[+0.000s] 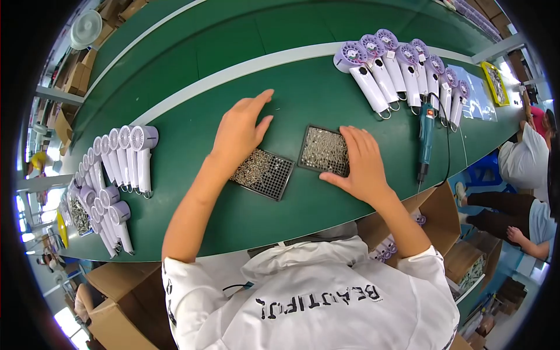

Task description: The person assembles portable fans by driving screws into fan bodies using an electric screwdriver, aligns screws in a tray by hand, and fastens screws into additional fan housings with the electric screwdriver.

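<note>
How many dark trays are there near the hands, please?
2. The left tray is partly covered by the left hand; the right tray is against the right hand. The arms could hide others.

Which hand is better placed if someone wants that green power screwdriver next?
Probably the right hand: it's nearer the screwdriver, though touching a black tray. The left hand looks empty but is farther away.

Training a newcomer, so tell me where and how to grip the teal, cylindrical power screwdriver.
Probably grip the screwdriver mid-body, from its left: its body is long and slim there, while a thin black cord loops past the right.
</note>
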Motion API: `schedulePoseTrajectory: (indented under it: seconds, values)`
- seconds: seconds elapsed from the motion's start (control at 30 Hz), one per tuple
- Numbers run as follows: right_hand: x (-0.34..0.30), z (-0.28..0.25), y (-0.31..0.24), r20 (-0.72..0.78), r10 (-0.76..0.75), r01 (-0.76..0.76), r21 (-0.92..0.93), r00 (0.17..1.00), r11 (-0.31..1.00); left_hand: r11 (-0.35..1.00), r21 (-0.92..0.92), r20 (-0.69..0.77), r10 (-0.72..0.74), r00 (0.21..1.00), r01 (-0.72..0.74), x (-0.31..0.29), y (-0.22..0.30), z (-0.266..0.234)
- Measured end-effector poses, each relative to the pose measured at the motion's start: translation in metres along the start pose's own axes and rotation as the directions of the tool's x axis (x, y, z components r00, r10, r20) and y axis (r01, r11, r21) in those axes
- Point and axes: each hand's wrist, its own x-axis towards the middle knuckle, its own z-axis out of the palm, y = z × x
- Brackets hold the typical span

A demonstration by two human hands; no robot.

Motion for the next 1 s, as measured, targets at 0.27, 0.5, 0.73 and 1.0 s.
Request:
schedulePoseTrajectory:
  seconds: [0.27,0.5,0.73,1.0]
  values:
    - [0.006,0.002,0.006,-0.029,0.012,-0.011,0.032,1.000,0.999,0.913,0.361,0.096,0.168,0.981,-0.192,0.023,-0.008,0.036]
    - [0.001,0.003,0.008,-0.053,0.065,-0.062,0.053,0.996,0.997,0.962,0.181,0.010,0.206,0.979,-0.204,0.028,0.008,0.034]
    - [-0.007,0.001,0.009,-0.147,0.111,-0.067,0.276,0.983,0.959,0.920,-0.334,0.022,0.225,0.974,-0.205,-0.003,0.060,0.043]
    - [0.001,-0.004,-0.017,-0.117,-0.044,0.064,0.166,0.992,0.984,0.962,-0.266,-0.003,-0.058,0.998,0.056,-0.080,-0.008,-0.042]
